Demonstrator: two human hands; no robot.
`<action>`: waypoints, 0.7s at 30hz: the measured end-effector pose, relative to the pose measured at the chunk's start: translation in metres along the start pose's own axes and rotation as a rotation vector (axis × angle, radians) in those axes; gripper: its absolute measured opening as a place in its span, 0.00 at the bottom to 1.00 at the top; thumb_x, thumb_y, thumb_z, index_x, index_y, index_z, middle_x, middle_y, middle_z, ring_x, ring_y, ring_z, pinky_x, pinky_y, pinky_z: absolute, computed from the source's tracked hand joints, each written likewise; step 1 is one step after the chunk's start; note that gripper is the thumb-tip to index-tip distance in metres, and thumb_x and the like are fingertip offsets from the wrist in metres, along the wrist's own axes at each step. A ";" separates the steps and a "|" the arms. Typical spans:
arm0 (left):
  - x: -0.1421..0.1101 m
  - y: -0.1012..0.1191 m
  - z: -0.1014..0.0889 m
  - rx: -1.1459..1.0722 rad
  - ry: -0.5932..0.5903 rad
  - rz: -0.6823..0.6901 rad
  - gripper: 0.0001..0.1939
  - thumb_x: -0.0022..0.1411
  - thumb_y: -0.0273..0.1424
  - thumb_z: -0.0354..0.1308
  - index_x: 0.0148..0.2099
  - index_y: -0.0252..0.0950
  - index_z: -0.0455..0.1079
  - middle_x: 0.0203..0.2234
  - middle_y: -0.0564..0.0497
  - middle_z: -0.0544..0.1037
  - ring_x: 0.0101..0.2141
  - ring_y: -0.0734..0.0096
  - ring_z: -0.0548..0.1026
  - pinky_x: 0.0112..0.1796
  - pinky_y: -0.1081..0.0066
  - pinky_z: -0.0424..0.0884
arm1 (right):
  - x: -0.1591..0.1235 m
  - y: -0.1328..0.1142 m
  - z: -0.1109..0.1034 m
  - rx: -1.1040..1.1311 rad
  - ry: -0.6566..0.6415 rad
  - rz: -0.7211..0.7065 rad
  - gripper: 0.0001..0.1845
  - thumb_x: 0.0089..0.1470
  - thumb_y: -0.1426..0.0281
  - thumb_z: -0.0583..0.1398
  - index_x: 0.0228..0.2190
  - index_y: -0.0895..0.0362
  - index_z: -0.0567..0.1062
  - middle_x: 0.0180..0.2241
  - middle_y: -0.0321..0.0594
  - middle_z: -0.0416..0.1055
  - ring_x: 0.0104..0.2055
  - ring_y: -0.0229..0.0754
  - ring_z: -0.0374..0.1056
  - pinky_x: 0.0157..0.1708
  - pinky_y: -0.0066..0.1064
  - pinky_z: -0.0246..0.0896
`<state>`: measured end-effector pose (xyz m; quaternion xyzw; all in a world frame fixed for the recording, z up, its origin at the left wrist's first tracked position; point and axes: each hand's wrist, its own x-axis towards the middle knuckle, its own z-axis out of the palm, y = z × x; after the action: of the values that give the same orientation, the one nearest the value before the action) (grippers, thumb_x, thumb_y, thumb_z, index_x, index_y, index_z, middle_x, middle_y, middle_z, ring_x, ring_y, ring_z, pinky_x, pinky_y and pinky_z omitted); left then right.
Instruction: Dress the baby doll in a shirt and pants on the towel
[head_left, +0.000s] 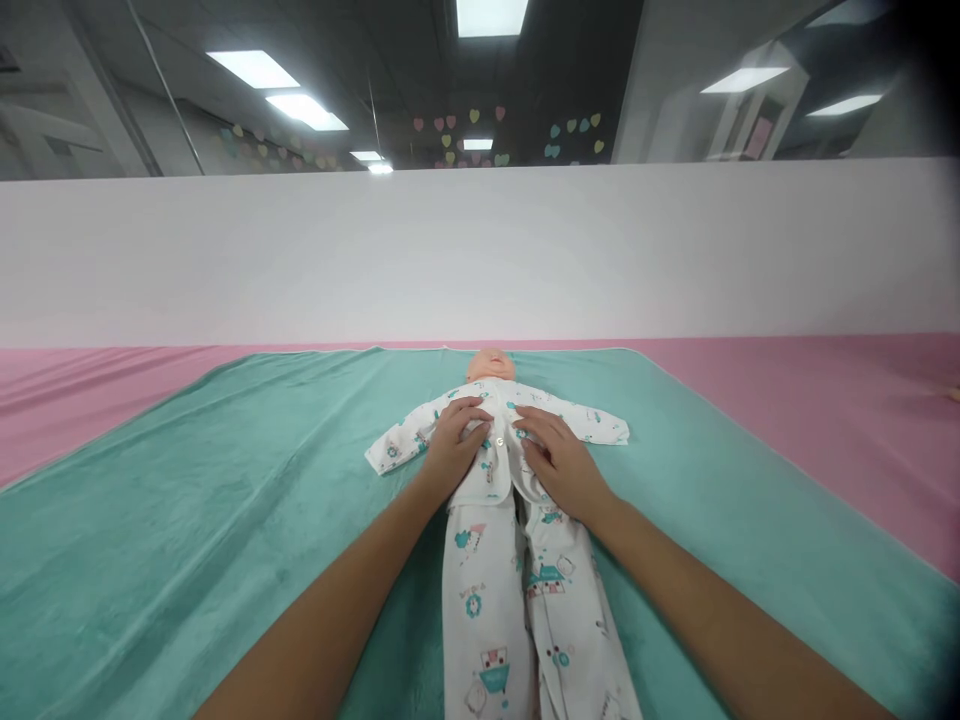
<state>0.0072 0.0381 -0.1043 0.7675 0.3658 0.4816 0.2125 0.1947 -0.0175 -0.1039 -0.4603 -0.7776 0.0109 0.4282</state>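
A baby doll lies on its back, its head away from me. It wears a white printed shirt with long sleeves spread to both sides, and a small round snap shows at the front. White printed pants run toward me over its legs. My left hand rests on the left half of the shirt front, its fingers stretched over the cloth. On the other side of the front opening, my right hand lies with fingers apart on the fabric. Neither hand grips anything that I can see.
Under the doll spreads a teal blanket with a few soft folds. Beyond its edges shows a pink cover. A white low wall stands behind, with dark glass above reflecting ceiling lights and heart-shaped stickers.
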 end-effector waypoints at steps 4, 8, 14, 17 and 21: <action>-0.009 0.008 0.000 -0.049 0.013 -0.021 0.06 0.60 0.32 0.54 0.37 0.40 0.72 0.50 0.49 0.68 0.53 0.64 0.64 0.56 0.61 0.56 | -0.003 0.003 0.001 0.010 0.036 -0.120 0.18 0.55 0.80 0.50 0.41 0.52 0.73 0.50 0.39 0.67 0.54 0.43 0.59 0.53 0.42 0.57; -0.019 0.016 -0.002 -0.084 -0.076 -0.070 0.07 0.59 0.34 0.56 0.40 0.42 0.70 0.56 0.50 0.62 0.58 0.62 0.58 0.57 0.60 0.55 | -0.004 0.007 0.001 0.044 0.054 -0.188 0.18 0.53 0.81 0.50 0.36 0.52 0.75 0.48 0.39 0.69 0.52 0.44 0.61 0.51 0.44 0.59; -0.026 0.018 -0.011 -0.008 -0.259 -0.050 0.22 0.55 0.33 0.60 0.53 0.48 0.64 0.63 0.53 0.50 0.63 0.58 0.46 0.59 0.57 0.53 | -0.003 0.007 -0.001 0.095 0.034 -0.183 0.18 0.52 0.82 0.50 0.32 0.52 0.74 0.47 0.37 0.69 0.51 0.43 0.62 0.50 0.42 0.59; -0.025 0.019 -0.012 0.029 -0.254 -0.018 0.18 0.55 0.28 0.58 0.49 0.46 0.67 0.62 0.52 0.52 0.62 0.57 0.48 0.59 0.55 0.52 | -0.001 -0.002 -0.005 0.088 -0.028 -0.140 0.12 0.54 0.78 0.52 0.33 0.52 0.72 0.49 0.38 0.67 0.52 0.43 0.60 0.51 0.41 0.57; -0.025 0.020 -0.010 0.021 -0.210 -0.019 0.17 0.50 0.22 0.56 0.43 0.42 0.69 0.61 0.51 0.55 0.61 0.58 0.50 0.59 0.55 0.51 | 0.002 -0.021 -0.013 -0.034 -0.166 -0.073 0.06 0.49 0.66 0.61 0.30 0.53 0.68 0.49 0.40 0.64 0.53 0.47 0.58 0.50 0.42 0.56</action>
<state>-0.0016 0.0064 -0.1006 0.8124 0.3537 0.3929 0.2460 0.1880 -0.0330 -0.0854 -0.4364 -0.8266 0.0204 0.3547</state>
